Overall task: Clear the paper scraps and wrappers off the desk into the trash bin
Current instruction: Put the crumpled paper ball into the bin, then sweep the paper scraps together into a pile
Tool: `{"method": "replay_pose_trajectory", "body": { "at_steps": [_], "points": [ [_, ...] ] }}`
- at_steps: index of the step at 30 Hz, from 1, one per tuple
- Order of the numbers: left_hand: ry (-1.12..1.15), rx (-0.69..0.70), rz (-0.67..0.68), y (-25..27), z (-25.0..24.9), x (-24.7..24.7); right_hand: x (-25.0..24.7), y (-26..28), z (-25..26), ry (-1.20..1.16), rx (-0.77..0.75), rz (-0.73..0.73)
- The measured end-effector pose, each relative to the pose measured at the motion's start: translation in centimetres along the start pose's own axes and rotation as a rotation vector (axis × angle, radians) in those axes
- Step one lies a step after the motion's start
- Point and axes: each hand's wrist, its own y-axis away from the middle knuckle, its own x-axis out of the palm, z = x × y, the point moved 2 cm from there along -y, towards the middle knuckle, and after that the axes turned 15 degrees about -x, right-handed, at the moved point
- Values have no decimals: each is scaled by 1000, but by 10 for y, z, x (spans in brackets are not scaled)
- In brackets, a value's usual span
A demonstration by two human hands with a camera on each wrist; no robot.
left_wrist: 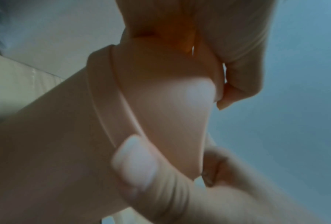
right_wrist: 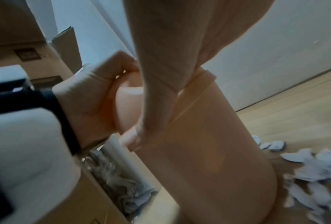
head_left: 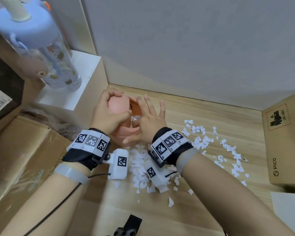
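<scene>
The small pink trash bin [head_left: 126, 133] stands upright on the wooden bench [head_left: 211, 116], close to the back wall [head_left: 194, 48], its long axis vertical and its mouth facing up. Its domed pink lid [head_left: 117, 104] is tipped back on the side of the bin away from the paper, showing the darker orange inside.

The left hand [head_left: 107, 114] reaches in from the near side of the bin, forearm angled toward the wall. Its fingers curl over the top of the lid and its thumb presses the near edge, so it grips the lid; the left wrist view shows the thumb and fingertips [left_wrist: 235, 84] wrapped around the pink rim from both sides.

The right hand [head_left: 150, 123] sits just beside the bin's mouth, back of the hand up, with the outer fingers spread straight toward the wall. Its thumb and forefinger are at a crumpled clear wrapper [head_left: 134, 119] lying at the bin's opening; whether they pinch it cannot be told from these views.

White paper scraps [head_left: 203, 142] lie scattered on the bench on the right of the bin and toward the person, some under the right wrist. A cardboard box [head_left: 283, 142] stands well beyond the scraps from the bin. A clear water bottle [head_left: 46, 53] with a blue cap stands on a white shelf [head_left: 78, 79] left of the bin.
</scene>
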Motion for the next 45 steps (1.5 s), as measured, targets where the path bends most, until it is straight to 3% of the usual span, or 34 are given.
{"method": "replay_pose_trajectory", "body": {
  "at_steps": [3, 6, 8, 13, 20, 22, 25, 27, 32, 37, 39, 42, 45],
  "points": [
    [10, -3, -37, -1, 1, -6, -4, -2, -1, -109, -29, 18],
    [62, -10, -107, 1, 2, -15, -12, 11, 0, -247, -98, -220],
    [83, 9, -148, 1, 3, -22, -18, 16, 3, -180, -170, -289],
    [7, 68, -119, 5, 3, -21, -13, -5, 19, 82, -266, 47],
    [-34, 64, -170, 0, 5, -24, -5, -34, 21, 8, -227, 293],
    [-47, 58, -198, -4, 6, -24, -10, -30, 17, -55, -258, 185],
    [-53, 23, -261, -11, 7, -25, -10, -5, 0, -275, -238, -278],
    [-103, 19, -313, -13, 6, -27, -1, 19, -19, -427, -101, -463],
    [-237, 134, -365, -2, -2, -29, 46, 92, -69, -707, 418, -552],
    [-207, 352, -534, 43, 4, -33, 94, 181, -93, -702, 755, -671],
    [-152, 418, -534, 63, 20, -31, 115, 218, -96, -709, 918, -736],
    [-109, 300, -455, 81, 56, -24, 141, 265, -93, -696, 1112, -794],
    [-118, 40, -342, 91, 103, -12, 156, 299, -79, -559, 1321, -736]
  ]
}}
